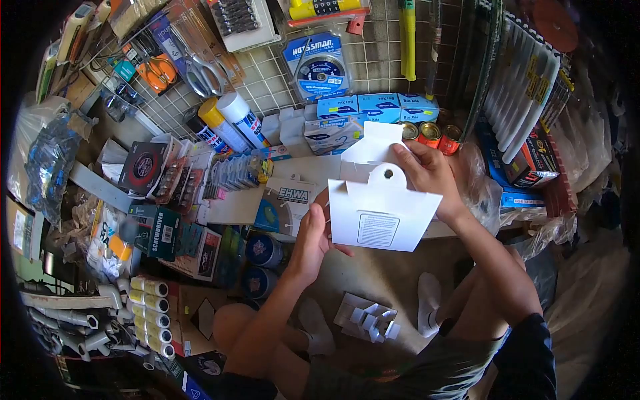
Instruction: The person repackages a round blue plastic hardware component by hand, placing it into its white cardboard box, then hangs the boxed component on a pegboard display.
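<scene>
Indoors, at left, a dark green screwdriver box [155, 231] sits just beyond the left end of a white shelf [307, 167], while spray cans [235, 123] stand near its back edge. Toward the middle, a person's left hand [310, 243] frames the near side of a white box [353, 230], the thumb apart from the other fingers, which pass partly behind the card; whether they clamp it cannot be told. The box is held in the air at the shelf's front edge, its printed label [378, 229] facing the camera and its holed tab [387, 175] raised. It looks to be thin card: light, stiff along the folds, easily dented on its broad faces, and smooth enough to slide a little under dry fingertips. Folded edges and side corners appear the surest places to take hold; the tab and loose flaps would probably crease under a hard pull. At right, the right hand [430, 177] closes on the edge of the raised rear flap [381, 137], the far side of its grip hidden. Just beyond it, red cans [430, 135] stand near the shelf's back edge.
</scene>
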Demonstrator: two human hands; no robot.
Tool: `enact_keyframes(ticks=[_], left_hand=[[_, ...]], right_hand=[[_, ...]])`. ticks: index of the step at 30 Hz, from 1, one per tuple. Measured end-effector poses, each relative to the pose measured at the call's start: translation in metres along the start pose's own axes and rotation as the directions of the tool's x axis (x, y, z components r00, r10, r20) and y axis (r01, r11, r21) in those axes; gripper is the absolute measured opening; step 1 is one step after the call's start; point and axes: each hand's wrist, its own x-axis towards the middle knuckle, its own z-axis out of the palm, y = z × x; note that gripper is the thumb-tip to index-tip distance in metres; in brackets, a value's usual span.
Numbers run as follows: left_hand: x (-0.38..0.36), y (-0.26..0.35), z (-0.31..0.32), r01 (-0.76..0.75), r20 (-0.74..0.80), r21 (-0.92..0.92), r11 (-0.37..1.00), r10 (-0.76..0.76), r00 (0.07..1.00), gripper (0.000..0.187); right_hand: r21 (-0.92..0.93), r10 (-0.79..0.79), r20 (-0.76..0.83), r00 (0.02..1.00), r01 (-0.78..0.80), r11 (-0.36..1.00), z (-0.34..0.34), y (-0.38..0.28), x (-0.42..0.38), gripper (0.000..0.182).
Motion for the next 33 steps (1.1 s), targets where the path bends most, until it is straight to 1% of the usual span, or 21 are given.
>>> enact_keyframes(ticks=[2,3,5,6,7,10,13,14,16,17,20,23,25,28,29,31,33], left_hand=[[-0.002,0.004,0.006,-0.029,-0.043,0.155,0.988,0.036,0.998,0.066],[-0.002,0.008,0.010,-0.011,-0.065,0.206,0.979,0.025,0.998,0.065],[-0.001,0.013,0.015,0.029,-0.113,0.300,0.953,0.005,0.994,0.063],[0.000,0.013,0.014,0.040,-0.119,0.293,0.955,-0.005,0.993,0.061],[0.001,0.012,0.011,0.051,-0.125,0.287,0.957,-0.015,0.992,0.060],[0.003,0.010,0.008,0.070,-0.131,0.281,0.957,-0.034,0.991,0.059],[0.002,0.011,0.009,0.055,-0.142,0.308,0.950,-0.011,0.990,0.056],[0.002,0.012,0.010,0.045,-0.146,0.320,0.946,0.003,0.989,0.055],[-0.001,0.012,0.014,-0.032,-0.155,0.367,0.930,0.095,0.983,0.055],[-0.003,0.011,0.016,-0.070,-0.158,0.390,0.918,0.141,0.977,0.055],[-0.004,0.011,0.019,-0.100,-0.107,0.492,0.865,0.174,0.979,0.051],[0.000,0.001,0.006,0.045,-0.061,0.433,0.900,-0.021,0.998,0.043],[0.002,-0.004,0.005,0.026,-0.051,0.444,0.896,-0.004,0.999,0.038],[0.001,0.000,0.009,0.039,-0.078,0.424,0.905,-0.006,0.997,0.036],[0.001,0.002,0.010,0.049,-0.095,0.409,0.911,-0.010,0.995,0.036],[0.002,-0.002,0.012,0.001,-0.080,0.425,0.905,0.037,0.996,0.032],[0.002,-0.003,0.013,-0.020,-0.073,0.431,0.902,0.057,0.996,0.030]], right_hand=[[0.067,0.064,0.063,0.996,-0.068,0.995,-0.004,-0.009,-0.002,0.037],[0.099,0.093,0.096,0.991,-0.103,0.990,-0.004,-0.013,-0.002,0.037],[0.144,0.006,0.163,0.987,-0.029,0.989,-0.007,-0.006,0.000,0.038],[0.167,-0.038,0.198,0.980,0.004,0.986,-0.007,-0.005,0.001,0.039],[0.150,-0.024,0.195,0.981,-0.006,0.989,-0.006,-0.009,-0.002,0.040],[0.203,0.057,0.245,0.968,-0.109,0.973,-0.012,-0.006,0.002,0.040],[0.262,0.133,0.206,0.970,-0.185,0.947,-0.013,-0.010,0.001,0.041],[0.256,0.154,0.245,0.957,-0.217,0.942,-0.014,-0.011,0.002,0.041],[0.242,0.200,0.319,0.926,-0.284,0.928,-0.017,-0.014,0.003,0.041],[0.210,0.190,0.311,0.931,-0.262,0.942,-0.018,-0.014,0.002,0.041],[0.129,0.162,0.288,0.944,-0.206,0.970,-0.017,-0.015,0.000,0.039],[0.069,0.153,0.257,0.954,-0.176,0.982,-0.016,-0.013,0.002,0.038],[0.015,0.146,0.232,0.962,-0.153,0.988,-0.014,-0.012,0.000,0.037],[0.083,0.052,0.174,0.983,-0.067,0.994,-0.009,-0.020,-0.005,0.042],[0.038,0.066,0.190,0.980,-0.075,0.996,-0.011,-0.020,-0.005,0.045],[-0.052,0.099,0.221,0.970,-0.089,0.995,-0.014,-0.020,-0.003,0.053],[-0.110,0.162,0.193,0.968,-0.143,0.984,-0.012,-0.020,-0.004,0.061]])
